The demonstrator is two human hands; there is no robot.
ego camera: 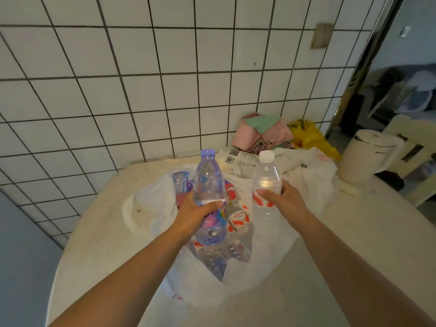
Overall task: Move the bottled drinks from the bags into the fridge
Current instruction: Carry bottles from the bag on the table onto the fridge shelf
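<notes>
Head view: we lift two bottles, left grip [197, 212] wrapping the blue-capped bottle [208, 185], right grip [282, 199] the white-capped bottle [266, 182], above the bag [236, 286]; fridge next.

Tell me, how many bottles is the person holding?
2: a blue-capped bottle in the left hand, a white-capped bottle in the right hand. More bottles lie in the bag below.

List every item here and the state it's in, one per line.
Clear bottle with blue cap: upright, gripped by left hand.
Clear bottle with white cap: upright, gripped by right hand.
White plastic bag: open, bottles lying inside.
Pink and green cloths: piled against wall.
</notes>
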